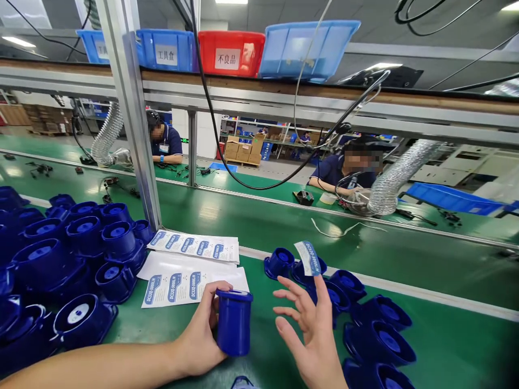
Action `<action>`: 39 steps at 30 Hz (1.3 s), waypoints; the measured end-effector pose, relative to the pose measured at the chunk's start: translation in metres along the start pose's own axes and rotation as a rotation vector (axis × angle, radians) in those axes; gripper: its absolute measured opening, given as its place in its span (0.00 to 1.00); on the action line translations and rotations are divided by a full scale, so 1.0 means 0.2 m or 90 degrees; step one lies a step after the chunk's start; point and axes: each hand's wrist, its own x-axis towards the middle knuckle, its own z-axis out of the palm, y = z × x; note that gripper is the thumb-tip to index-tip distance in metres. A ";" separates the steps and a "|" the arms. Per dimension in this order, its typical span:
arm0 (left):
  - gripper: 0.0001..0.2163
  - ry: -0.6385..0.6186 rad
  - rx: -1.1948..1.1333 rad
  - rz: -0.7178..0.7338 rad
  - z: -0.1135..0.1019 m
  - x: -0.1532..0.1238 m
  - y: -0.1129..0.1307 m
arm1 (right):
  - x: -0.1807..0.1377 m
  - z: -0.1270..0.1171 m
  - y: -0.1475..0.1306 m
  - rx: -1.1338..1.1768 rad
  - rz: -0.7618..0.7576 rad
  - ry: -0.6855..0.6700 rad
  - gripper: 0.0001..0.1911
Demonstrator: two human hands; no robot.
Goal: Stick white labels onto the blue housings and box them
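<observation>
My left hand [203, 335] is closed around a blue plastic housing [234, 324], a cylinder with a rim at its top, held above the green bench. To its right my right hand [310, 329] has its fingers spread. A blue-and-white label [308, 257] clings to the tip of the raised index finger, curling upward. Behind my left hand lie sheets of printed labels [178, 286], with another label sheet [194, 246] farther back. The side of the housing facing my left palm is hidden.
Many blue housings [81, 237] are piled at the left, and several more [389, 340] line the right. A metal post [130, 119] rises behind the label sheets. Bins [231, 53] stand on the overhead shelf. Two people [170, 141] sit across the bench near flexible ducts [399, 173].
</observation>
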 end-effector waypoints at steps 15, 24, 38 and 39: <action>0.39 -0.047 -0.005 0.055 0.04 -0.01 -0.07 | -0.01 0.14 0.07 0.048 0.042 -0.037 0.50; 0.38 -0.005 -0.050 -0.070 0.06 0.05 0.01 | 0.02 0.16 0.15 -0.067 -0.003 -0.296 0.89; 0.36 -0.029 0.250 0.132 0.09 0.00 0.00 | 0.07 0.23 0.14 0.013 -0.064 -0.032 0.51; 0.37 -0.036 0.285 0.136 0.09 0.00 0.01 | 0.06 0.24 0.13 -0.013 -0.060 -0.036 0.54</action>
